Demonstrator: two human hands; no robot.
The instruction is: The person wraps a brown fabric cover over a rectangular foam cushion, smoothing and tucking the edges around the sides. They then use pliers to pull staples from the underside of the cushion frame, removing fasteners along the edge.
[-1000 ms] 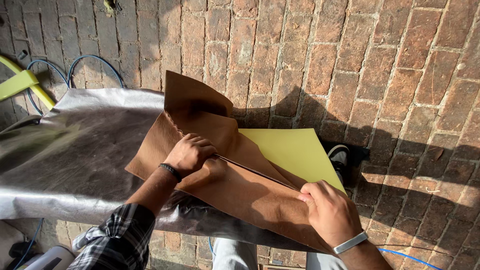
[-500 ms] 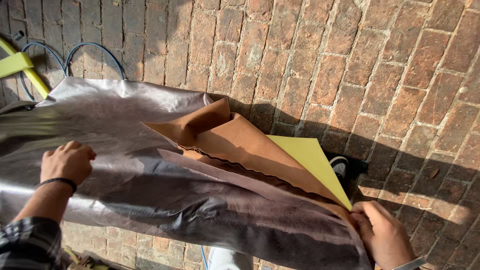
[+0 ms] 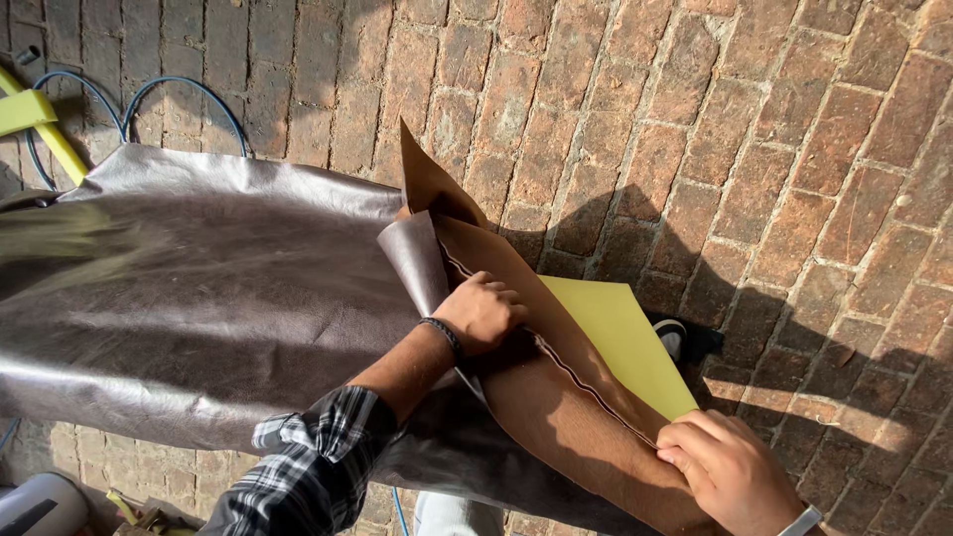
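brown leather sheet (image 3: 556,417) pinched by both hands' fingers — left hand (image 3: 481,313), right hand (image 3: 725,471) — yellow sheet (image 3: 620,337) beneath, brick floor (image 3: 745,129) around

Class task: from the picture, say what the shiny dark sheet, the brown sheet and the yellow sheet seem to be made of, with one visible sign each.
Dark sheet: probably leather or imitation leather, glossy; it shines and drapes in soft folds.
Brown sheet: seemingly leather, matte and suede-like, stiff enough to curl upright.
Yellow sheet: likely card or paper; flat, matte, straight-edged.

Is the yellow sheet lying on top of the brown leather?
No, the yellow sheet lies under the brown leather, which overlaps its edge.
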